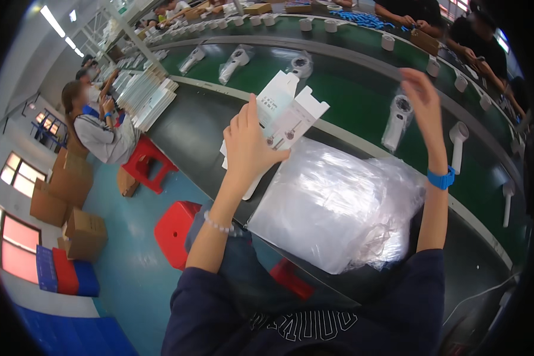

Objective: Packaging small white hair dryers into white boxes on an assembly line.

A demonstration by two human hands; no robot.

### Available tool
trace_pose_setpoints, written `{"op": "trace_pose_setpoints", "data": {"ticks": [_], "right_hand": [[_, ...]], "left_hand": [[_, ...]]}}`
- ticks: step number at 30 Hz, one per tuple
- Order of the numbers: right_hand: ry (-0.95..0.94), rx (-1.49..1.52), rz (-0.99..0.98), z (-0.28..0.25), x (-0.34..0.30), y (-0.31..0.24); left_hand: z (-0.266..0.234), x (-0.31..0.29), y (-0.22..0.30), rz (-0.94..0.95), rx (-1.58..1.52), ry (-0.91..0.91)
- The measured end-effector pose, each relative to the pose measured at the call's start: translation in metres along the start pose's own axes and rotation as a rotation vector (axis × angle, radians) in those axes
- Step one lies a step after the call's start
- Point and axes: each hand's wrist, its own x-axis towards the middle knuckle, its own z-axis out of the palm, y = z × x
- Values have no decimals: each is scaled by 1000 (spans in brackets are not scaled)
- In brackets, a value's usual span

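A white printed cardboard box (305, 114) with its end flaps standing up is held in my left hand (246, 142), thumb along its near side and fingers round its left side. My right hand (424, 104) is raised over the green conveyor belt, fingers loosely bent and apart, with nothing seen in them. Just beside it on the belt lies a white handheld fan (396, 126) in a clear bag, its round head dark-ringed. Below the box, a stack of clear plastic bags (314, 207) covers much of the dark table between my forearms.
More bagged fans (234, 65) and unbagged white ones (458, 145) lie along the belt. Flat white cartons (145, 95) are stacked at the left. Red stools (178, 234) and brown boxes (71, 178) stand on the floor. Co-workers (104, 127) sit left and across the belt.
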Motion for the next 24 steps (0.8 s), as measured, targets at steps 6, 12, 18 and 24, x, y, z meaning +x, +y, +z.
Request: {"op": "trace_pose_setpoints", "data": {"ticks": [6, 12, 18, 24], "right_hand": [[-410, 11, -177, 49, -40, -80], [-274, 218, -164, 51, -50, -88], [-326, 611, 85, 68, -72, -106], [-201, 793, 156, 72, -79, -115]], "left_hand": [[-12, -12, 32, 194, -92, 219], [-14, -16, 23, 155, -394, 291], [-23, -27, 43, 139, -698, 299], [-10, -35, 63, 456, -519, 229]]}}
